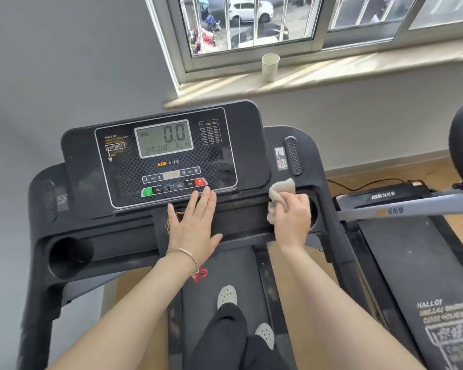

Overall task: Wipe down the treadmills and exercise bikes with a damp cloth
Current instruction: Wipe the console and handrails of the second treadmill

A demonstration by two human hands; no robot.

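Bunched in our right hand (292,213), fingers curled around it, the cloth (280,194) presses on the treadmill (241,209) tray beside the right cup holder (314,209). Our left hand (193,222) rests flat, holding nothing, below the console (163,156). Soft and light, the cloth likely handles best wadded in the palm.

Bright daylight comes through the window (251,22) ahead of me. Sun stripes lie across the windowsill (345,72), and the paper cup (270,66) there looks slightly smeared. The grey wall (51,62) on my left is evenly lit and soft. The LCD screen (164,138) is readable, with a faint sheen on the glossy treadmill console (241,156) around it. Wide-angle bend: the sill and window frame tilt and curve toward the edges. My forearms (118,316) look stretched and soft at the bottom edge.
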